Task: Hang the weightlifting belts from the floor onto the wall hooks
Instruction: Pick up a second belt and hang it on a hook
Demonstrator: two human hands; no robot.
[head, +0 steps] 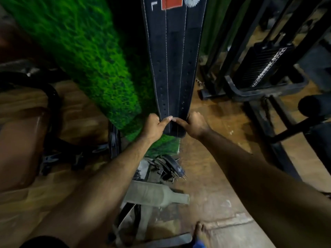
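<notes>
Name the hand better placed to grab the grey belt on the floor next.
Probably left. Both hands pinch the hanging black belt, but the left hand is more directly above the grey belt than the right hand.

Long black leather-like belt point(172, 68): matt, suede-like nap, pale stitched lines along its length, punched holes, red cloth-looking patch at top. Green wall covering point(86, 51): shaggy artificial turf, rough. Brown floor point(215, 126): glossy, wood-patterned, scuffed with pale marks. Black weight-stack machine frame point(250, 86): painted metal, dull sheen. Grey-green belt on the floor point(154, 194): matt, woven-cloth look. Black coiled belt with metal prongs point(172, 167): smooth, slight shine.
</notes>
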